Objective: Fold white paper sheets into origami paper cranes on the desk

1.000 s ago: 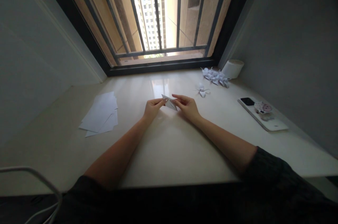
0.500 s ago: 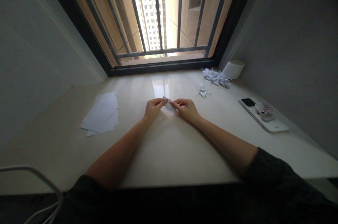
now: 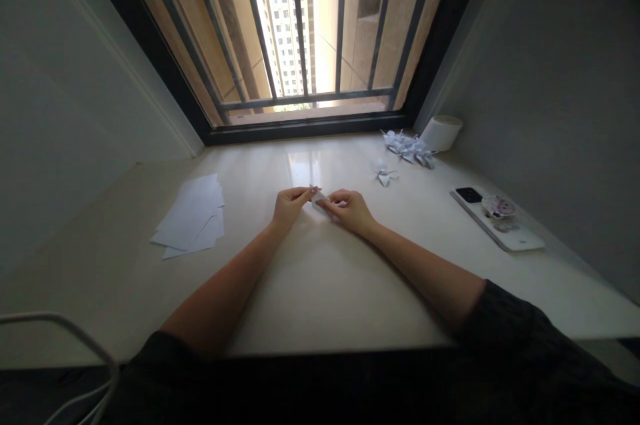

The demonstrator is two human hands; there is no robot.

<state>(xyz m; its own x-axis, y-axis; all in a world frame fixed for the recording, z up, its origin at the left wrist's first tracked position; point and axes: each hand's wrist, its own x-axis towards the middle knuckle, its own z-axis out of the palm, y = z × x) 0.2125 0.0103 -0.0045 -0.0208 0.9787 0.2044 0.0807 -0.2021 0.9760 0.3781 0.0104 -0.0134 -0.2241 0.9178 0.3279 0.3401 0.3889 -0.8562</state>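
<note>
Both my hands meet at the middle of a pale table (image 3: pixel 320 278), pinching a small folded piece of white paper (image 3: pixel 318 197) between them. My left hand (image 3: pixel 289 206) grips its left end with thumb and fingertips. My right hand (image 3: pixel 350 208) curls over the right side, fingers closed on the paper, which is mostly hidden under them. A stack of flat white paper sheets (image 3: pixel 193 218) lies to the left of my left hand.
One folded paper figure (image 3: pixel 384 173) sits alone beyond my right hand, and several more (image 3: pixel 407 147) lie heaped near a white roll (image 3: pixel 441 131) by the barred window. A phone (image 3: pixel 495 217) lies at the right. A white cable (image 3: pixel 60 358) crosses the bottom left.
The paper piece has been folded smaller and less of it shows. My right hand has moved slightly left, closing over it. My left hand stays in place.
</note>
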